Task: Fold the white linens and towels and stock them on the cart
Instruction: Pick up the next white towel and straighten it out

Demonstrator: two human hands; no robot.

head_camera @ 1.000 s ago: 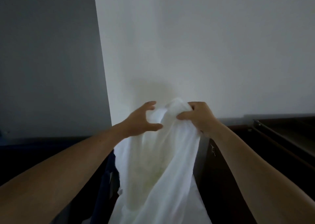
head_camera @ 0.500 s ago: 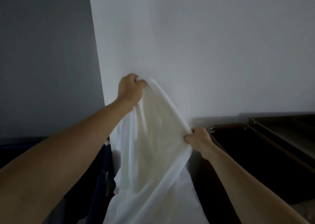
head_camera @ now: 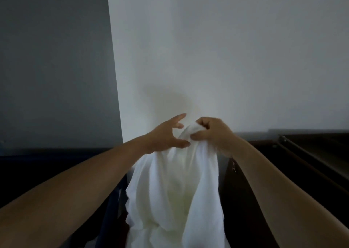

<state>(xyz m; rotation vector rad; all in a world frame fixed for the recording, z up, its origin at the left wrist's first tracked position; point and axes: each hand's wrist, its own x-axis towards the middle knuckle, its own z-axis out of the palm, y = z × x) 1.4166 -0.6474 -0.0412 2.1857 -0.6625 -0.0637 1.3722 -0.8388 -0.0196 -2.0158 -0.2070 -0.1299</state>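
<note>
Left hand (head_camera: 164,136), right hand (head_camera: 214,132) at bunched top of soft white linen (head_camera: 175,191)

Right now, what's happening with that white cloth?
A person is holding a white linen up in front of a pale wall. The right hand grips its bunched top. The left hand is open right beside it, with fingers spread and the thumb at the fabric. The rest hangs loose between the arms, not yet folded.

Dark brown wooden unit (head_camera: 311,151), right side
</note>
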